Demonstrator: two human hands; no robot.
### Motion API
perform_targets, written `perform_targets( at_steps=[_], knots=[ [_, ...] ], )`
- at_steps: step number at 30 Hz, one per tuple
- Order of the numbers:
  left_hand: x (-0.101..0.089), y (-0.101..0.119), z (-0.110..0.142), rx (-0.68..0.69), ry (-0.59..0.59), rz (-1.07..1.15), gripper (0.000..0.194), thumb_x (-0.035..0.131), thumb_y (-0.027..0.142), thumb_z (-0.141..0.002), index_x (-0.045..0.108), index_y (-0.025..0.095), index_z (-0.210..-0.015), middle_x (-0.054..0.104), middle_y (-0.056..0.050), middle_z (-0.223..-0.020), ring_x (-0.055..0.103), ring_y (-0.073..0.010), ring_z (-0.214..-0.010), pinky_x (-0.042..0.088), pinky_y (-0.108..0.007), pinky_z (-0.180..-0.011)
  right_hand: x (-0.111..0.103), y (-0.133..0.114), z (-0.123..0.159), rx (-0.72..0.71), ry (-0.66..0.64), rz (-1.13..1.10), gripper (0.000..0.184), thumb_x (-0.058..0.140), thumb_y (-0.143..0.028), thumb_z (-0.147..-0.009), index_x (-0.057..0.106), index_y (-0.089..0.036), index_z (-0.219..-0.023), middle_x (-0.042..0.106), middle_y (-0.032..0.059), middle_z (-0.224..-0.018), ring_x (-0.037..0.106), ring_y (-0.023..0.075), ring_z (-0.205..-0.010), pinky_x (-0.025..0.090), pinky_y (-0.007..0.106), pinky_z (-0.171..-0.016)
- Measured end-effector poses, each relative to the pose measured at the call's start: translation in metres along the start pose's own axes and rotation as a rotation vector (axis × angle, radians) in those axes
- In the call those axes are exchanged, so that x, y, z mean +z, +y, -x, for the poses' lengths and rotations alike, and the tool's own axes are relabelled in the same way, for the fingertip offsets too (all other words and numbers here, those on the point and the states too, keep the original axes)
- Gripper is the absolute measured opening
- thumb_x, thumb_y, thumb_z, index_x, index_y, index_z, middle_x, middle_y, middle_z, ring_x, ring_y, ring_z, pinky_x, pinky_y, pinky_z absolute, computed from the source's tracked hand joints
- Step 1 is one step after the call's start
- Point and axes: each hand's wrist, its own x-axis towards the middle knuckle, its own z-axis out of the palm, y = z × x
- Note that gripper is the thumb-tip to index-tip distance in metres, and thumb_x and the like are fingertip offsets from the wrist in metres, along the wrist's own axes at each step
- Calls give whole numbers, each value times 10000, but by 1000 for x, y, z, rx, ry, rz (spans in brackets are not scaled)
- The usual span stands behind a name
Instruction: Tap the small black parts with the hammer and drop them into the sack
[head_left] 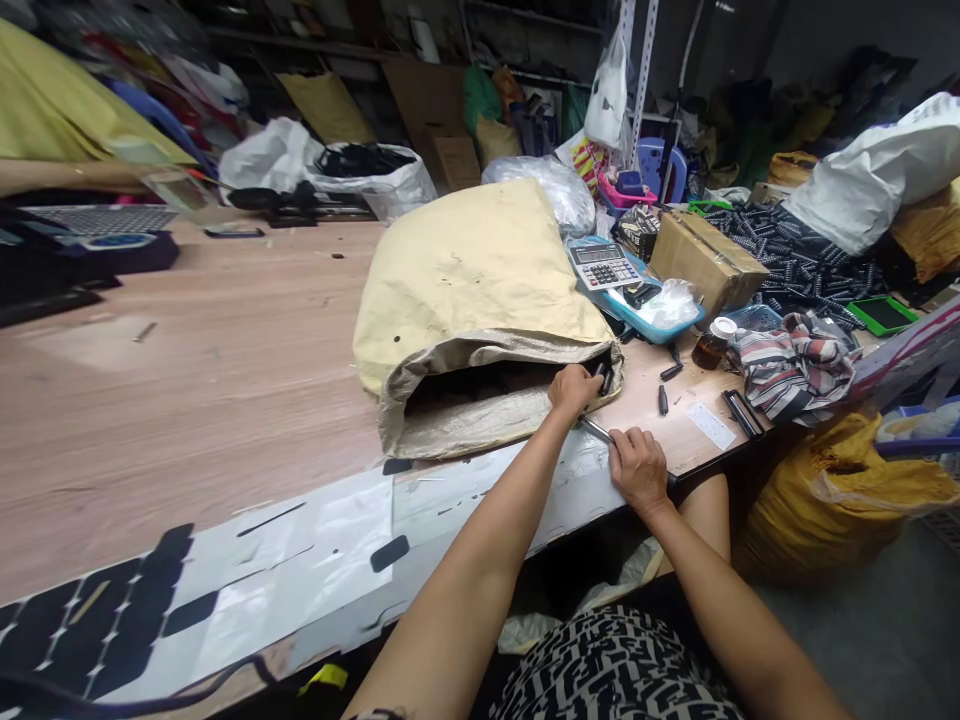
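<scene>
A large cream sack (pixel 465 260) lies on the table with its mouth facing me, its rim folded back and its inside dark. My left hand (pixel 576 390) is at the right corner of the mouth, fingers curled around a small black part (pixel 604 374) that shows only in part. Just below and to the right, my right hand (pixel 639 468) grips a thin silver metal rod (pixel 597 430), which points up and left toward the sack's rim. The rod's far end is hard to make out.
Right of the sack are a blue basket (pixel 667 328) with a calculator (pixel 602 267), a cardboard box (pixel 709 260), a brown jar (pixel 712 345) and a striped cloth (pixel 791 365). Many black ribbed parts (pixel 787 250) are heaped behind. A yellow sack (pixel 840 500) stands beside the table.
</scene>
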Motion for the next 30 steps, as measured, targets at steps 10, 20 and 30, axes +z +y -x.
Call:
perform_targets(
  at_steps=[10, 20, 30],
  knots=[
    [-65, -121, 84, 453, 72, 119, 195, 691, 410, -836, 709, 218, -864, 714, -24, -885, 606, -209, -857, 443, -308, -745, -1, -1, -2, 5, 4, 0, 211, 531, -260, -954, 666, -232, -1113, 607, 63, -932, 470, 222, -875, 315, 331, -745],
    [-34, -155, 98, 489, 109, -24, 184, 716, 350, -836, 699, 235, -979, 683, -32, -926, 584, -228, -889, 430, -359, -841, 2, 2, -1, -9, 36, 1, 223, 525, -258, -951, 666, -223, -1120, 611, 69, -936, 476, 222, -877, 326, 320, -757],
    [-36, -156, 92, 430, 69, 71, 128, 751, 294, -790, 720, 233, -898, 694, -17, -913, 602, -217, -924, 426, -352, -851, -7, 7, -4, -20, 24, -317, 307, 463, -244, -984, 681, -205, -1196, 689, 68, -975, 615, 201, -928, 464, 296, -836]
  ],
)
